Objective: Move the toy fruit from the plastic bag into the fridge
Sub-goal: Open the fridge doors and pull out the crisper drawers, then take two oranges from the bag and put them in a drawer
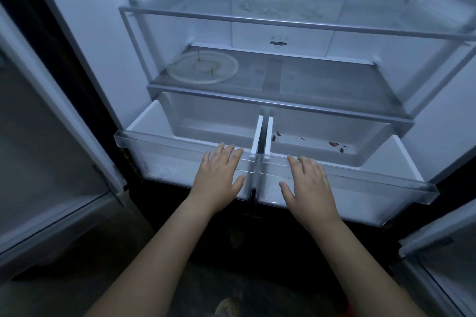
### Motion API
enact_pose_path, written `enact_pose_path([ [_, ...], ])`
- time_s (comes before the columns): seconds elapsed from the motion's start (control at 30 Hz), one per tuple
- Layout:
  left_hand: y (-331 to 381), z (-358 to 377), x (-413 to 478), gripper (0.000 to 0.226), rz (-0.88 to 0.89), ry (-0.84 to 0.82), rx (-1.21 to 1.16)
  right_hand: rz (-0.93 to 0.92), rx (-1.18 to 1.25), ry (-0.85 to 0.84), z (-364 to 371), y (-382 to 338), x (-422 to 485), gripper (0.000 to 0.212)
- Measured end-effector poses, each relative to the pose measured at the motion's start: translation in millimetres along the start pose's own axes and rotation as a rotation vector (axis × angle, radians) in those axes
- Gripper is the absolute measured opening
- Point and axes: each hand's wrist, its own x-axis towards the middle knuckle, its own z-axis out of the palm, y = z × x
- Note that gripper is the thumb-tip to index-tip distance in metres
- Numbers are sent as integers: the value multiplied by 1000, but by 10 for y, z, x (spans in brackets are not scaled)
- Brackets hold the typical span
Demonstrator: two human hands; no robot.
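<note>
fridge open, left drawer + right drawer out | left hand, right hand flat on the fronts, fingers spread | no fruit or bag visible, guess nothing's loaded yet

At the frame's centre, the left hand and right hand lie flat-fingered on the front rims of two pulled-out drawers: left drawer, right drawer. A round plate sits on the shelf above.

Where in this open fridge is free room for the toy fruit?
The left drawer is bare inside. The right drawer has room between red scraps. The middle shelf is bare right of the round plate. The left hand and right hand crowd the drawer fronts.
</note>
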Motion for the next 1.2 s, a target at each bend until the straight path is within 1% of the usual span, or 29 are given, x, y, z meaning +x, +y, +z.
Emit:
enact_pose_path([
  [0.1,68,-57,-128,63,-64,-43,22,-17,15,-47,-75,-1,-27,57],
  [0.17,69,-99,-267,63,-104,-17,25,-53,45,-54,-111,-30,-47,56],
  [0.27,4,-225,-566,63,-182,33,66,-165,93,-61,-111,-167,-53,55],
  [0.37,-121,-423,-916,63,-285,66,86,-293,170,-54,-95,-486,-66,55],
  [0.6,-530,-981,-1798,63,-516,146,176,-589,297,-76,-111,-1545,-177,54],
  [0.8,-890,-1352,-2712,63,-718,208,233,-826,312,-127,-182,-2532,-443,60],
  [0.9,-1060,-1527,-3183,62,-798,259,272,-941,312,-124,-197,-3025,-656,60],
  [0.97,-1170,-1630,-3501,62,-866,265,287,-1003,326,-137,-211,-3375,-835,61],
  [1.2,-1586,-1927,-4861,67,-1125,328,325,-1232,408,-268,-211,-4661,-1618,67],
])
